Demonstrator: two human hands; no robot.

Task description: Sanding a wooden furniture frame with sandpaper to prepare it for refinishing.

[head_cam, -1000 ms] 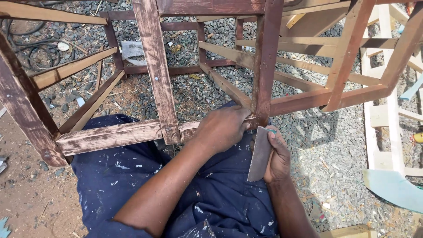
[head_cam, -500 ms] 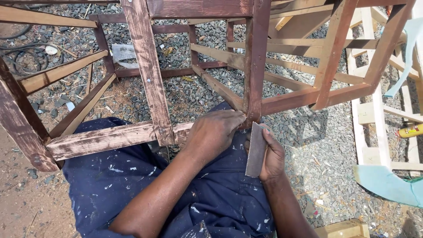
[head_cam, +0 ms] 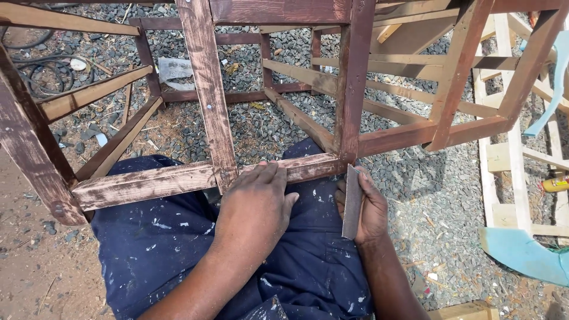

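A dark-stained wooden furniture frame (head_cam: 207, 95) rests across my lap, over navy trousers flecked with paint. My left hand (head_cam: 256, 204) lies flat with its fingers pressed against the frame's lower front rail (head_cam: 142, 185). My right hand (head_cam: 368, 208) grips a folded grey sheet of sandpaper (head_cam: 352, 201), held upright, its top edge touching the joint where the rail meets a vertical post (head_cam: 352, 83).
Grey gravel covers the ground under and beyond the frame. An unstained pale wooden frame (head_cam: 510, 160) lies at the right with light blue pieces (head_cam: 521, 252) on it. Black cables (head_cam: 35, 77) coil at the top left, and bare reddish dirt lies at the left.
The view has shifted, so the frame sits further right and lower. My left hand has slid left along the lower rail and flattened. My right hand still holds the sandpaper at the joint.
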